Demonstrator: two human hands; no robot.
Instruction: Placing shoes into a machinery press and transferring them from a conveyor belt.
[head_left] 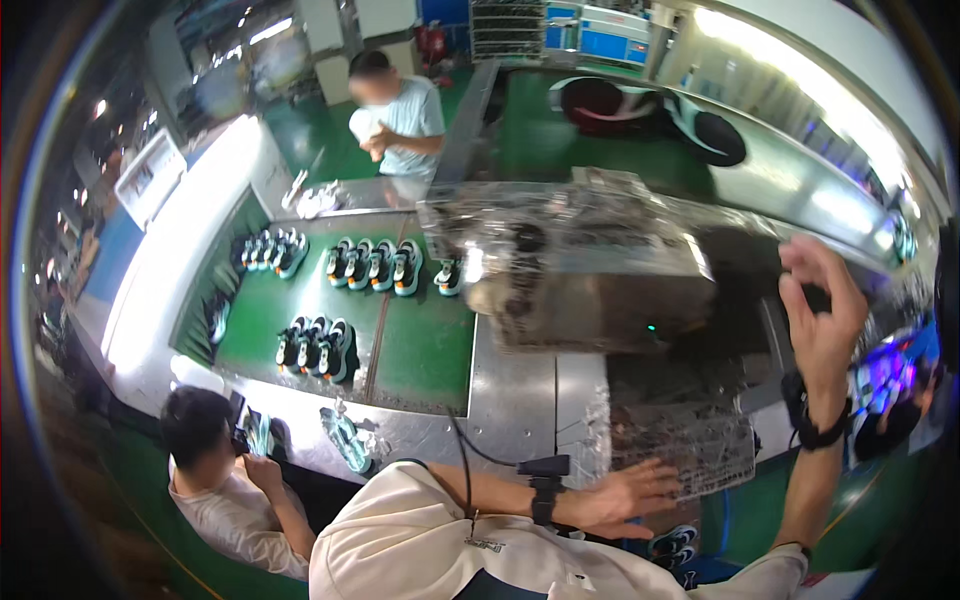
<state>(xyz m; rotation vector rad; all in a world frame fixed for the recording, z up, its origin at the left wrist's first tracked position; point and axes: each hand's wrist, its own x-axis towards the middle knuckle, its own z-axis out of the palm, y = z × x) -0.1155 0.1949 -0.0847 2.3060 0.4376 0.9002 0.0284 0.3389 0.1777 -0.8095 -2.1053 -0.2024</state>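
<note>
My left hand (622,497) lies with its fingers stretched out at the edge of a plastic-wrapped panel (705,450), holding nothing I can see. Raised at the right, my right hand (826,305) has curved fingers with a gap to the thumb, and nothing shows in it. It is beside the dark opening of a plastic-wrapped machine (610,300) with a small green light. Each wrist wears a black band. On the dark belt beyond the machine are a dark red shoe part (600,103) and a black one (715,137), both with pale edging.
A green conveyor (420,350) at the left carries rows of black and pale-teal shoes (375,265). One person (400,115) stands behind it; another (235,470) sits at the lower left. A pale shoe (346,440) rests on the metal ledge. A black cable (465,450) hangs near my left arm.
</note>
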